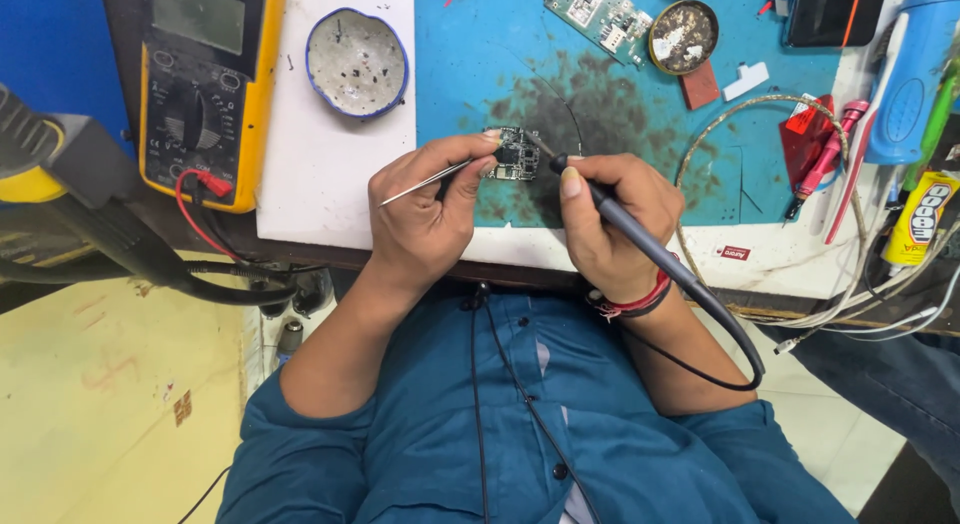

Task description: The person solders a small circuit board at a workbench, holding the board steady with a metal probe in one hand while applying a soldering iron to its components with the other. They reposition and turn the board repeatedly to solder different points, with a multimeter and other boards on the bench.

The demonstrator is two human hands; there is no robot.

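A small dark circuit board (516, 154) lies on a stained blue work mat (600, 114) near the table's front edge. My left hand (430, 209) grips metal tweezers (425, 184), whose tips touch the board's left side, and its forefinger rests on the board's top edge. My right hand (605, 219) holds a black soldering iron (640, 244) like a pen. The iron's tip meets the board's right edge. A black cord runs from the iron back past my right wrist.
A yellow multimeter (205, 84) with a red lead stands at the left. A shallow white dish (357, 62) sits behind my left hand. A green circuit board (600, 16) and a round tin (684, 36) lie at the back. Tools, a glue tube (920, 219) and cables crowd the right.
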